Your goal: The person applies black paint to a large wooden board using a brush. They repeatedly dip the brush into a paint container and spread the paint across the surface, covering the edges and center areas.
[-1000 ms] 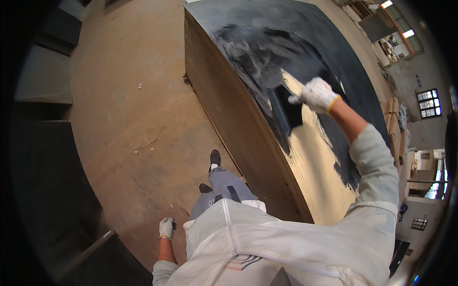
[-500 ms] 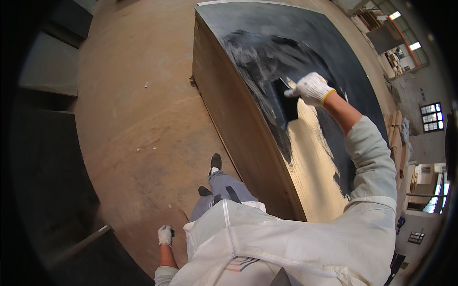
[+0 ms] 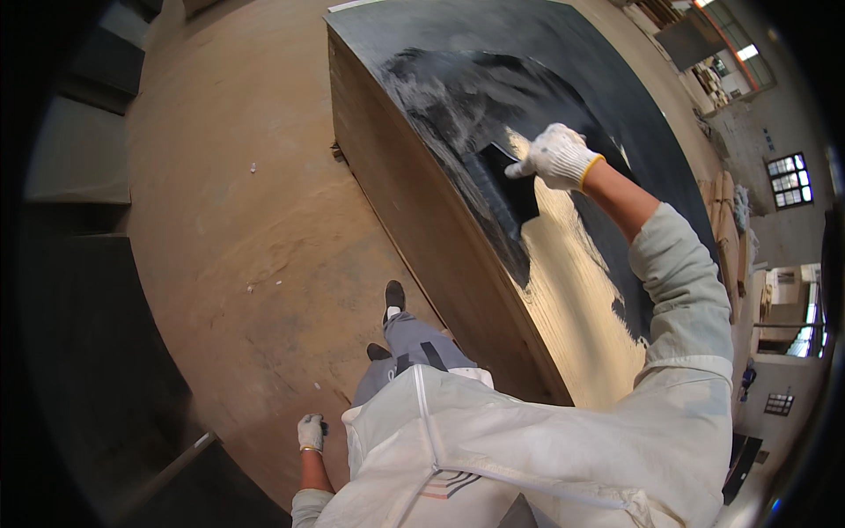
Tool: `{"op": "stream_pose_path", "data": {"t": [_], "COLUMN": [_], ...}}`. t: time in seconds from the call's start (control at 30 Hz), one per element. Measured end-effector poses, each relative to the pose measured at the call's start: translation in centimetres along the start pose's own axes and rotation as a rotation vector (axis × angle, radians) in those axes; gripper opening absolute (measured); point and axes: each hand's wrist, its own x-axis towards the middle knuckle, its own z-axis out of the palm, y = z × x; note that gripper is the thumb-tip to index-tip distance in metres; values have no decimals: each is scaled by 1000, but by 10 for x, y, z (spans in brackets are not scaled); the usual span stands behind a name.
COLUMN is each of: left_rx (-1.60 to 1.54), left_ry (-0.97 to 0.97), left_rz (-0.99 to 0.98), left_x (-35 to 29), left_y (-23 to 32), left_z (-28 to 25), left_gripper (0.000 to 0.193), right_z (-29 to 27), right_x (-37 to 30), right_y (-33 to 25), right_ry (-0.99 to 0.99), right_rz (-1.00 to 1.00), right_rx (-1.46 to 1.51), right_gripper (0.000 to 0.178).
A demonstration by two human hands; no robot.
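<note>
The floor point(image 3: 238, 229) takes up most of the left side, plain tan with a few small white specks on it. Next biggest is the board point(image 3: 581, 290), a big wooden slab sitting on a stack of sheets whose brown side point(image 3: 414, 211) faces you. Most of the board's top is already coated in black paint point(image 3: 528, 62), with the bare wood patch showing pale and shiny in the part closest to you.

You're standing right at the near edge of the stack in a white apron point(image 3: 528, 449) over grey trousers, dark shoes point(image 3: 394, 297) on the floor just beside the side of the stack.

Your right arm reaches out across the board, pale sleeve pushed up at the forearm. Your right hand point(image 3: 556, 157), in a white knit glove, is closed around the handle of a wide brush point(image 3: 509, 183). The brush is black with paint and pressed flat on the board, right at the line where the black coat meets the bare wood.

Your left hand point(image 3: 311, 432), also gloved, hangs down at your side near your hip, well away from the board. The fingers look loosely curled, but it's too small to tell whether it's holding anything.
</note>
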Motion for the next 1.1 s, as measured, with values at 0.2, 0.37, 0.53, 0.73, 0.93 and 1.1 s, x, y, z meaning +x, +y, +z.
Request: {"op": "stream_pose_path", "data": {"t": [0.2,0.37,0.53,0.73,0.93,1.1], "left_rx": [-184,-58,-35,-113,-46,173], "left_ry": [47,-34,20,122,49,-107], "left_rz": [60,-1,46,76,-30,-68], "left_x": [19,-3,0,-3,-19,-22], "left_y": [-13,-34,-25,-2,-53,-55], "left_z": [-11,12,-2,-28,-12,20], "left_gripper": [11,15,16,15,16,15], "right_z": [17,-1,-30,-58,-15,31], "right_x": [-75,-100,11,95,-7,-137], "right_y": [-43,-72,-42,-11,-30,-74], "right_ry": [-236,-302,-27,-7,-17,-253], "right_rz": [-73,5,-47,5,-139,-63], "right_rx": [20,4,77,-56,-18,25], "right_gripper": [31,38,39,31,29,34]}}
